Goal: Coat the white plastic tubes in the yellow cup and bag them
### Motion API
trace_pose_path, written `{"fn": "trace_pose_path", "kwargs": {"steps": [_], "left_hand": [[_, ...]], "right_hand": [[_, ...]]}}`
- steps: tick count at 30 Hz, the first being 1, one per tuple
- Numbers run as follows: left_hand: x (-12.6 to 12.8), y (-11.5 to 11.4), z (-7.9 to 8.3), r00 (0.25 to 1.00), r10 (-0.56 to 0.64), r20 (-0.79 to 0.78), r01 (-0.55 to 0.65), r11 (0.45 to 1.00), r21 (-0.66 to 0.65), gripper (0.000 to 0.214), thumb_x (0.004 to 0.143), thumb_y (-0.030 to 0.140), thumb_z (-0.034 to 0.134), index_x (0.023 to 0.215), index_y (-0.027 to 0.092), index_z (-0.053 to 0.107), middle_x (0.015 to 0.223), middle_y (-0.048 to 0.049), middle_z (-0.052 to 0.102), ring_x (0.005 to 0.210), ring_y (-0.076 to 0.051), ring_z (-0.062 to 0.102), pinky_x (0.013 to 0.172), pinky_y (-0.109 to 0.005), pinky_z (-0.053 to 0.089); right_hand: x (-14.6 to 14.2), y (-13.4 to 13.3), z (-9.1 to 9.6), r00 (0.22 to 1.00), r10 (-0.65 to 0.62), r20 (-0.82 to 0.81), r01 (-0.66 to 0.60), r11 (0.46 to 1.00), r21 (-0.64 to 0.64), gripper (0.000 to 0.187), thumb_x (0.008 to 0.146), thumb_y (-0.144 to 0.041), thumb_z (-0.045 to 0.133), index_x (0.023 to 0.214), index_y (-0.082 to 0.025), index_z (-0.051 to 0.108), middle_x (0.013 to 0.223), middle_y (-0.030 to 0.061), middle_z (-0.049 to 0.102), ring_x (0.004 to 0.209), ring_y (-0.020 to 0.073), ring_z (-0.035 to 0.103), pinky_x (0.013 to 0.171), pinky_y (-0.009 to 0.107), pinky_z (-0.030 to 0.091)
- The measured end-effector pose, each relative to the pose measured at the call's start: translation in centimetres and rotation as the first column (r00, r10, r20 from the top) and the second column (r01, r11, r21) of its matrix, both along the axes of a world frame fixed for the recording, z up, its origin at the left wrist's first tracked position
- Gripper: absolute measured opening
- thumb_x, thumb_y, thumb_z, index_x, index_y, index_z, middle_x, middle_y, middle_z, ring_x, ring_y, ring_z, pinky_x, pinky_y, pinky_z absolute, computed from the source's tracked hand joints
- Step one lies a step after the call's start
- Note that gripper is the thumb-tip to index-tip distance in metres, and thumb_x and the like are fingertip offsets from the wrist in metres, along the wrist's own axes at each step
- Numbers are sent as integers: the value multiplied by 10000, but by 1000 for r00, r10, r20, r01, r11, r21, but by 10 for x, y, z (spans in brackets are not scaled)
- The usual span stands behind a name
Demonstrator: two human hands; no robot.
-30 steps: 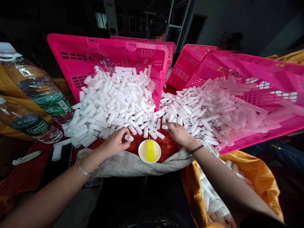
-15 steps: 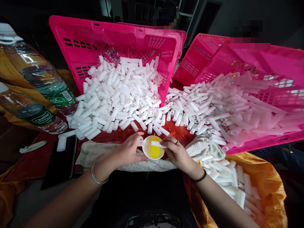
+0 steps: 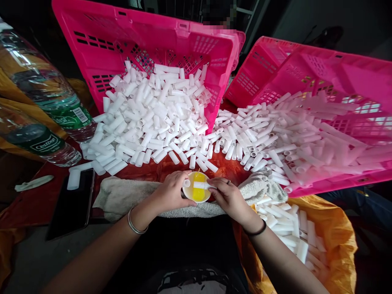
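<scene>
My left hand (image 3: 170,192) is closed round a short white tube (image 3: 186,183) at the left rim of a small white cup (image 3: 197,192) holding yellow liquid. My right hand (image 3: 228,197) pinches another white tube (image 3: 200,185) that lies across the cup's mouth, pointing toward the left hand's tube. The cup stands on a grey towel (image 3: 122,196) at the near edge of the table. Just beyond the hands lie two big heaps of white tubes (image 3: 159,118).
Two tilted pink crates (image 3: 137,36) spill the tubes onto a red tabletop (image 3: 153,171); the right crate (image 3: 352,81) holds longer tubes. Water bottles (image 3: 45,94) lie at the left, beside a dark phone (image 3: 73,202). An orange sack (image 3: 337,232) with several tubes sits at my right.
Both hands came back from the heaps, each with a tube, and met over the yellow cup. The view has tilted slightly downward.
</scene>
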State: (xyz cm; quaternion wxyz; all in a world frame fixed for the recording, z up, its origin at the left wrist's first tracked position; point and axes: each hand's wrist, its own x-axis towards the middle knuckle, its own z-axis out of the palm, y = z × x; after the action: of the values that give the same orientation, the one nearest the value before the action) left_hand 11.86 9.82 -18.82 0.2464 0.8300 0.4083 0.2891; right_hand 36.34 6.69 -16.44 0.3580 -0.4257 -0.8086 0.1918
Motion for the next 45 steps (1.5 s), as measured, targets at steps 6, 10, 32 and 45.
{"fn": "trace_pose_path", "kwargs": {"steps": [6, 10, 32, 45], "left_hand": [[0, -1, 1, 1000, 0, -6, 0, 1000, -11, 890, 509, 430, 954, 1243, 205, 503, 1306, -181, 617, 1194, -370, 591, 1008, -554, 488], [0, -1, 2, 1000, 1, -13, -1, 1000, -11, 887, 510, 423, 955, 1243, 212, 501, 1297, -170, 621, 1197, -365, 588, 1007, -542, 491], [-8, -2, 63, 979, -61, -195, 117, 950, 289, 207, 1016, 292, 454, 1167, 177, 538, 1026, -92, 662, 929, -229, 641, 809, -361, 562], [21, -48, 92, 968, -242, 71, 244, 829, -504, 218, 979, 365, 470, 900, 193, 576, 800, -3, 603, 703, -150, 555, 629, -263, 451]], "right_hand": [[-5, 0, -4, 992, -30, -119, 16, 993, -114, 173, 974, -230, 536, 1132, -223, 604, 1055, 97, 691, 946, 213, 693, 793, 364, 604], [-6, -1, -3, 995, -58, -87, 51, 996, -77, 100, 968, -237, 544, 1016, -224, 631, 1023, 97, 687, 954, 224, 685, 823, 387, 590], [-14, -14, 37, 914, -145, -378, 62, 973, -224, 195, 954, -373, 600, 1081, -227, 611, 981, 75, 694, 857, 190, 674, 734, 314, 583], [-21, -32, 63, 1000, -24, -10, 26, 956, 294, 174, 934, -182, 463, 778, -239, 515, 637, 13, 602, 564, 163, 572, 593, 312, 524]]}}
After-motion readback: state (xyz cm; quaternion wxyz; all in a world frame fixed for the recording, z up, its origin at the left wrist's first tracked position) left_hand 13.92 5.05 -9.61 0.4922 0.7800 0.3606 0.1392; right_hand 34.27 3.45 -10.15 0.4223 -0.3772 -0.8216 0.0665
